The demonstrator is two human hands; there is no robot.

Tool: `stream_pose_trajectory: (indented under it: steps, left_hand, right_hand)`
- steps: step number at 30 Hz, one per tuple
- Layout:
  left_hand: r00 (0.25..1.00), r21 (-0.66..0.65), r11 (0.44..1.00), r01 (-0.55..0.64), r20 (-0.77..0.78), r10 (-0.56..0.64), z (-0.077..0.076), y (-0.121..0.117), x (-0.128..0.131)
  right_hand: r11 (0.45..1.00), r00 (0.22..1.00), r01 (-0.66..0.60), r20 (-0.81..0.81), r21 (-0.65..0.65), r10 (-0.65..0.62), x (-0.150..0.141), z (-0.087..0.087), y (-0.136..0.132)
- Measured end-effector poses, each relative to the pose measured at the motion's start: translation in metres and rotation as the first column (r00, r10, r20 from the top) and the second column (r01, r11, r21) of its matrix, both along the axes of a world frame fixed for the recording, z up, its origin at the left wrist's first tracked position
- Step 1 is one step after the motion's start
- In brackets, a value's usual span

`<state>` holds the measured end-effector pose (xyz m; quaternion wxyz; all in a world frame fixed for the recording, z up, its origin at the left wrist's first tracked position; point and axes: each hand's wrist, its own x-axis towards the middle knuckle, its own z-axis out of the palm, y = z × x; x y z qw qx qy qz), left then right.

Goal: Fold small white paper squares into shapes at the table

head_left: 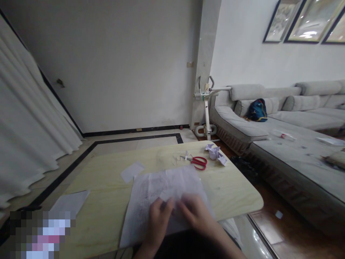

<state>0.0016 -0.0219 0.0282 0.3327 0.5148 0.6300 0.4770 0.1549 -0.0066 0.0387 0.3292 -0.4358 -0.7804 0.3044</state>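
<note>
Head view: nearest, the person's left hand [160, 214] and right hand [195, 212] are working side by side, just apart, fingers curling at a small white piece of paper [167, 195]; blur is hiding their grip, so I cannot tell whether either is clamped on it. That piece is showing above a large printed white sheet [147, 190], which is covering the near middle of the pale yellow wooden table [105, 201]. White paper [72, 203] is lying at the table's left edge. Beyond the sheet, a blank white slip [132, 172] is lying left, red-handled metal scissors [198, 162] right, and crumpled white paper [215, 154] is sitting at the far right corner. Farther right, a grey fabric sofa [241, 124] is holding a blue backpack [258, 109].
</note>
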Motion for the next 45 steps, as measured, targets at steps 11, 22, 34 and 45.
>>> stream_pose_trajectory:
  steps: [11,22,34,45]
  left_hand:
    - [0.996,-0.017,0.999,-0.046,0.080,0.047,0.007,0.002,-0.001]
    - [0.995,0.020,0.999,-0.044,0.096,0.042,0.012,0.001,-0.001]
    - [0.992,-0.031,0.999,-0.024,0.120,0.028,0.010,0.000,0.001]
    - [0.999,-0.015,1.000,0.019,0.040,-0.018,0.004,0.003,0.001]
  right_hand:
    - [0.998,0.997,-0.005,-0.073,-0.058,0.000,0.002,0.003,0.001]
    - [0.997,0.990,0.006,-0.140,-0.076,-0.016,-0.001,0.000,0.002]
    - [0.994,0.975,0.006,-0.218,-0.105,-0.029,-0.002,0.001,0.002]
    - [0.996,0.977,0.057,-0.202,-0.072,-0.070,-0.005,-0.004,0.005]
